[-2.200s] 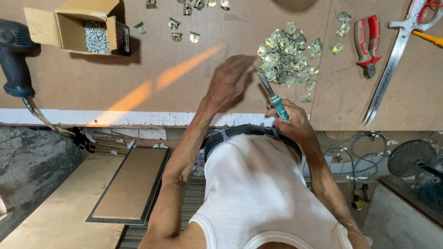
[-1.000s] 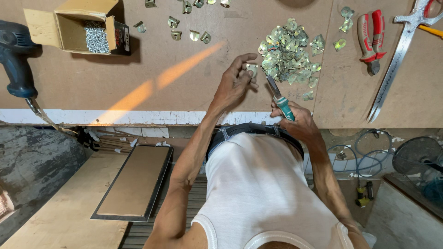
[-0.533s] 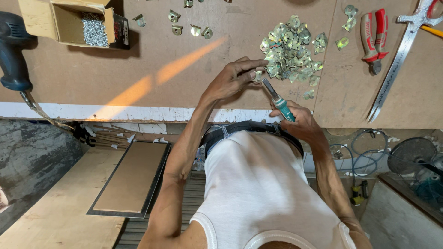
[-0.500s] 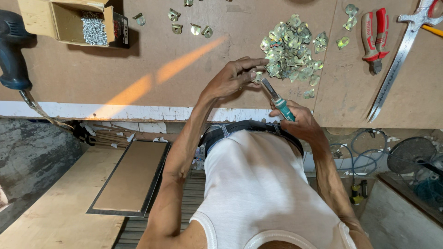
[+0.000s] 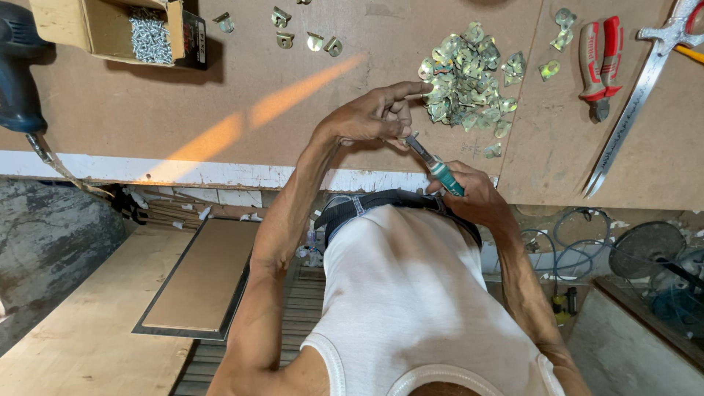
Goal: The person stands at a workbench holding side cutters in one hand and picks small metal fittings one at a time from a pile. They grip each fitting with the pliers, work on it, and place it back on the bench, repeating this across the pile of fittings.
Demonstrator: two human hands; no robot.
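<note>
Slim screwdriver (image 5: 438,168): steel shaft, teal handle. Handle gripped in closed right hand (image 5: 477,199), tip up against something tiny, too small to tell, pinched in left hand (image 5: 374,116) fingers. Just beside: heap of brassy metal clips (image 5: 466,81) on brown board worktop (image 5: 293,81). Red pliers (image 5: 595,62) and screw box (image 5: 117,29) farther off.

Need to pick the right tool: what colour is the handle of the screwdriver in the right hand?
Teal-green, on the screwdriver in the right hand; clearest in the head view.

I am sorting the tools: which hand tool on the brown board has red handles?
The pliers, lying right of the pile of brass clips; the long steel shears beside them show bare metal.
</note>
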